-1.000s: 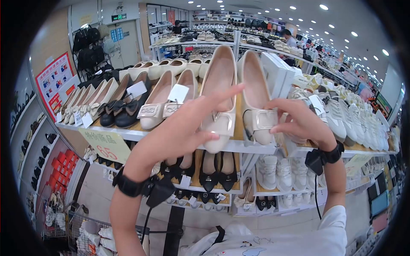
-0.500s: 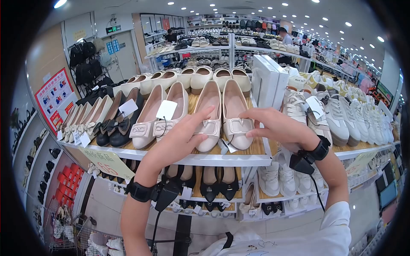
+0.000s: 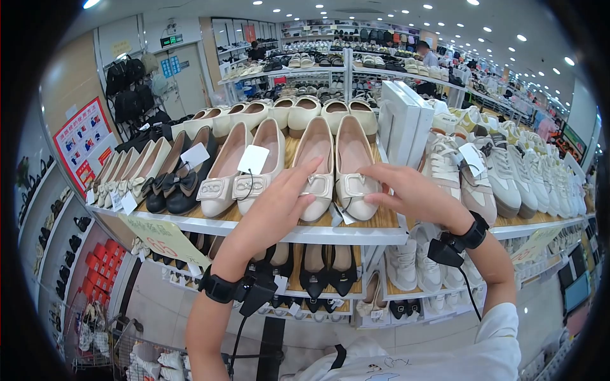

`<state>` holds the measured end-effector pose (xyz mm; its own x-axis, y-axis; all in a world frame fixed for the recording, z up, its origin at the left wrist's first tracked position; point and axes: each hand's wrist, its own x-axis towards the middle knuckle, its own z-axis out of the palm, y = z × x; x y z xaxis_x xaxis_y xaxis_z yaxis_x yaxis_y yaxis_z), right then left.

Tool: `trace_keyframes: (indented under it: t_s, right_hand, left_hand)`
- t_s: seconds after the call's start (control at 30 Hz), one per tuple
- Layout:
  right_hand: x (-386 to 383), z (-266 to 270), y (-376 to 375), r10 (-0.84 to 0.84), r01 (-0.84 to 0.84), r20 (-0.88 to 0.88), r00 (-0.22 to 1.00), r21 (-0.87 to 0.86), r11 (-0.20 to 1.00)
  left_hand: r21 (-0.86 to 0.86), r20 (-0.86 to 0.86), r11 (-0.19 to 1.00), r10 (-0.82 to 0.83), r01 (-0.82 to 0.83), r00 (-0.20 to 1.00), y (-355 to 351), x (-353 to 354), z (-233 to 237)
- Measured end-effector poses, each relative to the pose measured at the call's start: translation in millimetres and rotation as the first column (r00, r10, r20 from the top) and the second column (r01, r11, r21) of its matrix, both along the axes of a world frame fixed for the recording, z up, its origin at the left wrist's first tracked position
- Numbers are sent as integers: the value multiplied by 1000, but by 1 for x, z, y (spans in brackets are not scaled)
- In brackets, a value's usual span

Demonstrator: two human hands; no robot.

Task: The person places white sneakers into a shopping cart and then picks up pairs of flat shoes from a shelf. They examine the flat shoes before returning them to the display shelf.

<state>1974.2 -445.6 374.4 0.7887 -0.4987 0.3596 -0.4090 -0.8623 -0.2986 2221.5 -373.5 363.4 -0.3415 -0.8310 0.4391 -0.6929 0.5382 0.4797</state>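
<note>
A pair of cream ballet flats with square buckles stands toes forward on the wooden shelf between my hands. My left hand [image 3: 279,202] lies along the outer side of the left flat [image 3: 316,143], its thumb and fingers around the buckle area. On the opposite side, my right hand [image 3: 416,193] has its fingertips and thumb at the buckle and toe of the right flat [image 3: 351,143]. A white tag [image 3: 346,216] hangs near the toes. Left of my left hand stands another cream pair [image 3: 219,200], with a blank white tag [image 3: 253,159].
Black bow flats [image 3: 184,197] stand further left, white sneakers [image 3: 502,168] to the right. White boxes [image 3: 403,124] stand upright behind my right hand. A price sign [image 3: 162,241] hangs from the white shelf edge [image 3: 318,235]. Black pointed shoes [image 3: 327,276] fill the shelf below.
The view has shifted slightly. Both hands stay at the same pair of flats, with only small movement of the fingers around the buckles.
</note>
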Motion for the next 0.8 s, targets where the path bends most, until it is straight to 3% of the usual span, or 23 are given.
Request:
trace_keyframes:
  t_s: [0.07, 0.27, 0.4, 0.5, 0.57, 0.63, 0.8]
  right_hand:
    - [1, 3, 3, -26, 26, -1, 1000, 73, 997]
    - [2, -3, 1, -35, 35, 30, 999, 6, 999]
    - [1, -1, 6, -66, 66, 13, 998, -30, 997]
    - [2, -5, 17, -48, 70, 119, 992, -192, 979]
    - [10, -7, 34, -70, 172, 239, 969, -442, 880]
    - [15, -10, 52, 1, 100, 208, 978, -474, 875]
    - [51, -34, 78, 403, -307, 144, 904, -439, 845]
  left_hand:
    - [7, 0, 1000, 18, -18, 1000, 1, -1, 0]
    - [-28, -9, 999, 21, -21, 1000, 0, -1, -5]
    - [-195, -26, 977, 80, -83, 996, 10, -4, -6]
    - [-319, -12, 937, 147, -143, 989, 29, -3, -10]
    - [-408, 8, 897, 187, -168, 982, 50, 2, -18]
    - [-415, 34, 887, 238, -203, 971, 78, 6, -27]
    - [-271, 83, 877, 432, -397, 898, 150, 35, -56]
